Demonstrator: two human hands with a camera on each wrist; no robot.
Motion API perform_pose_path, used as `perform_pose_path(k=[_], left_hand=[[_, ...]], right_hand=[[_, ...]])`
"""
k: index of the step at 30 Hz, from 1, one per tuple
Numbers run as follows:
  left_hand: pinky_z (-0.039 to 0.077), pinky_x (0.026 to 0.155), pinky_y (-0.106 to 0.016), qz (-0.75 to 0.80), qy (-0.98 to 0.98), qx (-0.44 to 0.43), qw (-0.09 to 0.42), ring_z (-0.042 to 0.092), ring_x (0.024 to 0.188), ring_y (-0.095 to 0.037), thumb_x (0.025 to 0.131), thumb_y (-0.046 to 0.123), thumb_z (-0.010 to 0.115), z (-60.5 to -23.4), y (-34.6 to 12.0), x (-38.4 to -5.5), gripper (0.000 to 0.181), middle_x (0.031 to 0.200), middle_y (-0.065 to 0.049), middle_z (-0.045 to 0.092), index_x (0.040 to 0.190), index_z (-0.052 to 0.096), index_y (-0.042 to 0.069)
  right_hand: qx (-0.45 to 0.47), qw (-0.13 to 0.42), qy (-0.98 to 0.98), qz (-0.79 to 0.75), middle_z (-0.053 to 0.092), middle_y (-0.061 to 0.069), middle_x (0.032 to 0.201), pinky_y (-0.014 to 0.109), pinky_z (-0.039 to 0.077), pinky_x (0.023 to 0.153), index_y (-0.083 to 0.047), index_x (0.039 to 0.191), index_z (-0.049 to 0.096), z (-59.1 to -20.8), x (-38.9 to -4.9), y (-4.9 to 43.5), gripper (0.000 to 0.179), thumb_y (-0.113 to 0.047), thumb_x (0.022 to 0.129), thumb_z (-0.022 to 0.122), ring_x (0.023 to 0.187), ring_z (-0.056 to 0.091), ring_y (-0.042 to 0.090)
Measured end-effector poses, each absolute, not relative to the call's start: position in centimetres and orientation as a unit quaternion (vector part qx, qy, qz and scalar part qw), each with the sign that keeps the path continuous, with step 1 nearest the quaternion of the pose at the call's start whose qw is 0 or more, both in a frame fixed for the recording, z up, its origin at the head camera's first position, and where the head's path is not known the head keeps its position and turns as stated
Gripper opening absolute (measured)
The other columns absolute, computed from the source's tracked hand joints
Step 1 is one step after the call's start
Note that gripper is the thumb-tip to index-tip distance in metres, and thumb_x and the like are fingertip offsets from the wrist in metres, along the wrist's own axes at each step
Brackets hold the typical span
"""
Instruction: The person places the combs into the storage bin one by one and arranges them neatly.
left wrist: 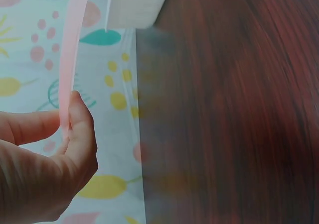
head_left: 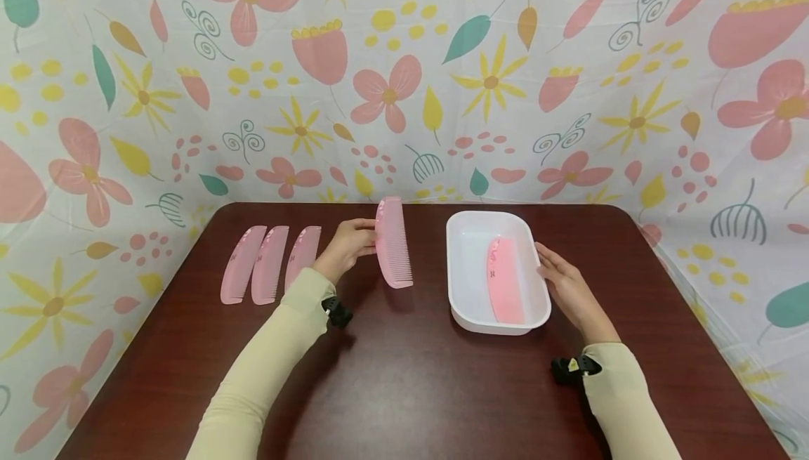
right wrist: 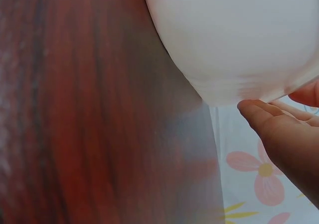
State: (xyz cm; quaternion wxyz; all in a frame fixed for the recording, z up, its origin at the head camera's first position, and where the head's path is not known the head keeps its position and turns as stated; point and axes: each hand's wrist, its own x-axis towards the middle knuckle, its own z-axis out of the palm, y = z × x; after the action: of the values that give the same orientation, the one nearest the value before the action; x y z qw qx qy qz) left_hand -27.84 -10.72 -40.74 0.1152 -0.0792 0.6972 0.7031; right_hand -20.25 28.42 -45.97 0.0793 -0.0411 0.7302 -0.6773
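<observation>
I see a pink comb (head_left: 389,242) raised near-upright, a second comb (head_left: 504,281) inside the white tray (head_left: 466,263), three flat combs (head_left: 269,265) leftward, one part-hidden, seemingly alike.

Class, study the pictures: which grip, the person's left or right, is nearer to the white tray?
Right. The right grip touches the white tray at its right side; the left grip is apart from it, off to its left, pinching a pink comb.

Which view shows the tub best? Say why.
Head view: the tub sits fully in frame, a comb inside. Left wrist view catches only part of its outside; right wrist view shows its outside closer, cut off.
</observation>
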Motion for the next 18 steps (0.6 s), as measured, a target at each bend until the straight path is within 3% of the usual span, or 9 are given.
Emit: perform_pose_path(k=[8, 18], left_hand=[[0.057, 0.066, -0.029, 0.723, 0.678, -0.060, 0.118, 0.061, 0.067, -0.015, 0.087, -0.012, 0.056, -40.6, -8.5, -27.8, 0.038, 0.089, -0.014, 0.062, 0.125, 0.053, -0.011], [0.057, 0.077, -0.037, 0.732, 0.665, -0.037, 0.144, 0.063, 0.071, -0.017, 0.088, -0.011, 0.058, -40.5, -5.6, -27.5, 0.036, 0.091, -0.016, 0.064, 0.124, 0.055, -0.011]], right_hand=[[-0.046, 0.079, 0.730, -0.677, 0.008, 0.021, 0.158, 0.010, 0.038, 0.095, -0.001, 0.153, 0.010, -46.1, -20.3, 28.4, 0.056, -0.012, 0.105, 0.035, 0.145, 0.012, 0.030], [-0.046, 0.080, 0.739, -0.668, 0.008, 0.020, 0.158, 0.014, 0.035, 0.102, -0.003, 0.153, 0.010, -46.2, -20.4, 28.6, 0.056, -0.016, 0.105, 0.036, 0.145, 0.013, 0.029]])
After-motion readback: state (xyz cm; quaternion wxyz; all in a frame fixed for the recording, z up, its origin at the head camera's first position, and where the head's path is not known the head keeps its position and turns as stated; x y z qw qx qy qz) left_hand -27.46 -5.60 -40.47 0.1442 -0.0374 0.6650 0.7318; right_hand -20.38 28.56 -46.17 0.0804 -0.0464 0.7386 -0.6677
